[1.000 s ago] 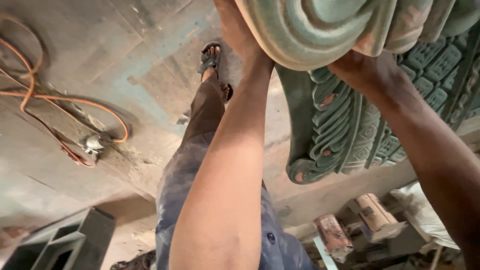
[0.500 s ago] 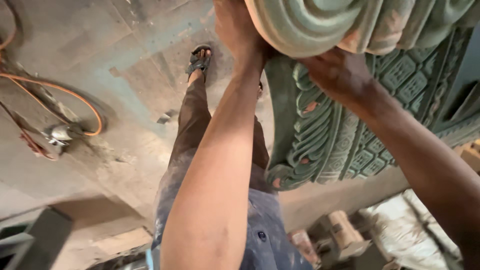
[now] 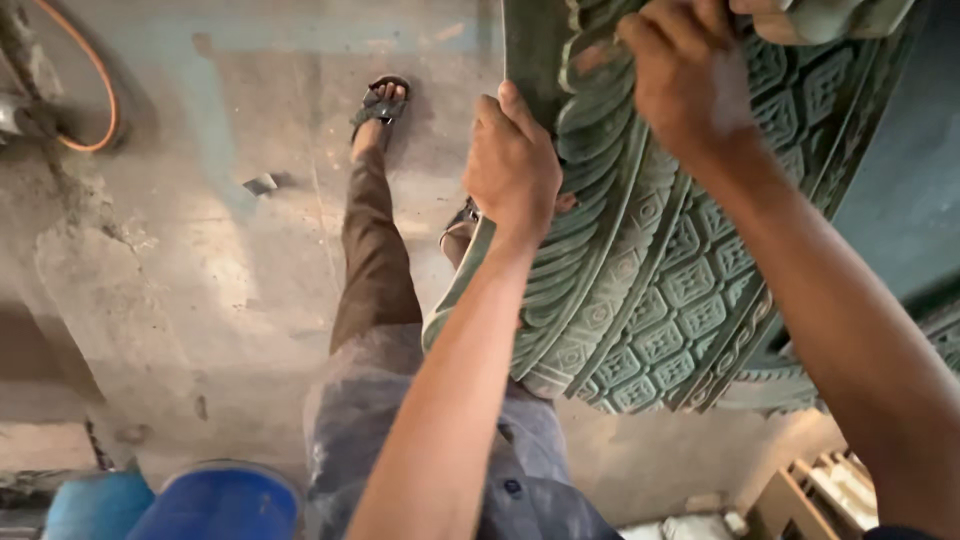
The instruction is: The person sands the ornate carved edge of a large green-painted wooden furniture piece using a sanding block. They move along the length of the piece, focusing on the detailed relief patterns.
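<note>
Two hands, left hand [image 3: 512, 165] and right hand [image 3: 685, 80], grip closed on green carved panel [image 3: 650, 290], dusty concrete floor [image 3: 200, 250]

arms bare, no sleeves | grey dusty shorts [image 3: 370, 400] | dark strapped sandal [image 3: 380, 100] (one foot shown)

Floor [image 3: 200, 260]: grey stained concrete.
Far left: orange cable [image 3: 98, 85].
Middle: small debris piece [image 3: 260, 184].
Near left: blue drums [image 3: 215, 505].
</note>
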